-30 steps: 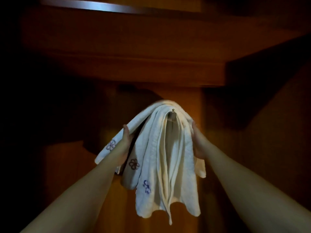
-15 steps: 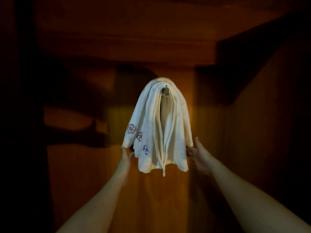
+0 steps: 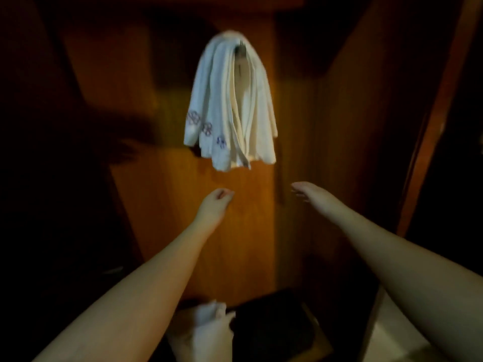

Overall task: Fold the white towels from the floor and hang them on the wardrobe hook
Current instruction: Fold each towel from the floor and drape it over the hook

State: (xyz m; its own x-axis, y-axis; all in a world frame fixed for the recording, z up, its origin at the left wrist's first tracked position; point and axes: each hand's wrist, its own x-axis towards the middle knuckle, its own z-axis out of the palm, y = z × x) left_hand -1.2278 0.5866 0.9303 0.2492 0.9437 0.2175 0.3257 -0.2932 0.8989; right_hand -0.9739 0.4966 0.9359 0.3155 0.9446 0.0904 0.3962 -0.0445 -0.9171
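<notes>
White towels [image 3: 230,105] with small flower embroidery hang in folds from a metal hook [image 3: 241,45] on the wooden wardrobe wall. My left hand [image 3: 215,205] floats below their lower left edge, fingers loosely curled, holding nothing. Below the lower right edge, my right hand [image 3: 311,195] has its fingers stretched out and touches nothing. Both hands are apart from the towels. More white cloth [image 3: 206,327] lies crumpled low down between my forearms.
The wardrobe's wooden back panel [image 3: 162,205] fills the middle. A wooden door or side panel [image 3: 428,152] stands at the right. A dark object [image 3: 271,325] lies on the bottom beside the white cloth. A pale floor patch [image 3: 386,343] shows at lower right.
Both hands let go of the hanging towels and dropped away below them. The view pulled back and tilted down, so the white cloth at the bottom came into sight.
</notes>
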